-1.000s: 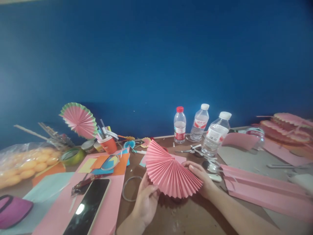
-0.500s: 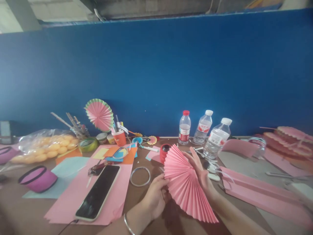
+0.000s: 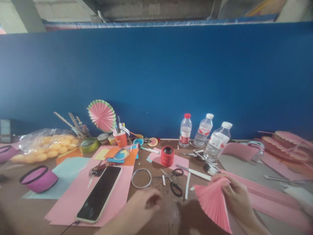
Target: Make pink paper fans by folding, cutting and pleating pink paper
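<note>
Head view has the right hand (image 3: 237, 195) at lower right of the frame, forearm slanting up and left, fingers pinching a pink pleated paper fan (image 3: 212, 202). At lower centre the left hand (image 3: 144, 204) is blurred and curled, its grip impossible to tell; bare brown tabletop (image 3: 181, 213) lies between them, below black-handled metal scissors (image 3: 170, 178).

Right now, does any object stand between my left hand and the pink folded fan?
Nothing visible blocks the left hand from the pink folded fan; black-handled scissors and a white paper strip lie on the table near this gap.
</note>
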`<state>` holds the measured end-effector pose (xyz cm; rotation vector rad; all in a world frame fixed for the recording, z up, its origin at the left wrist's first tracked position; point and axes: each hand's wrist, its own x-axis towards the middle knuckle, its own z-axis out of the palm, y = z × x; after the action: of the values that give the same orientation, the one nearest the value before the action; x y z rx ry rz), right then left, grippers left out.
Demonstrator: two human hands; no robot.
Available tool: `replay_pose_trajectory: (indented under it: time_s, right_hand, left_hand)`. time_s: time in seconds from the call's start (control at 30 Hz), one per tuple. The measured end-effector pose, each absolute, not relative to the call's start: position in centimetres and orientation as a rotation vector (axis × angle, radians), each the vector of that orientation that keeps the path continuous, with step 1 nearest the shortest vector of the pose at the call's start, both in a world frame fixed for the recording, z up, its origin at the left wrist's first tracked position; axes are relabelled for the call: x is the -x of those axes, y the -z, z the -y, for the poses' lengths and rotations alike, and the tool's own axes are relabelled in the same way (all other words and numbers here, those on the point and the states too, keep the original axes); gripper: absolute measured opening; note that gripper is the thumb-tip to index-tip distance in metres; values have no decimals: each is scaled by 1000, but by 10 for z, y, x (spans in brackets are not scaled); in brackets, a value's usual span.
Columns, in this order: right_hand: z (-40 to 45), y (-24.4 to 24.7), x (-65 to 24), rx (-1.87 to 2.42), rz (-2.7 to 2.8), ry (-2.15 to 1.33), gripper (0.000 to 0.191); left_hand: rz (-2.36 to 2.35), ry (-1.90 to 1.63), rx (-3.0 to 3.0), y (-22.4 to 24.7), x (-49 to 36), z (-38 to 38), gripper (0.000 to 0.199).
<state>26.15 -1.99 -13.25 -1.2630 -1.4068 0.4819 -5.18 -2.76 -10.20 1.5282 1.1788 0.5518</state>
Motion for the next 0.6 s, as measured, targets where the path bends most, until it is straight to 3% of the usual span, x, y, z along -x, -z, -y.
replay_pose_trajectory:
  time_s: [0.2,0.4,0.6]
  right_hand:
    - [0,148,-285,1552,1158,-388,42]
    - [-29,182,-262,1608,1416,-284,49]
    - [-15,198,-242,1461,1842,162,36]
  left_hand:
    - [-1804,-172,-2229,121,126,41,17]
    - [-1950,46,-2267,124,137,59,20]
    - [-2033,204,-2294,106,133,67,31]
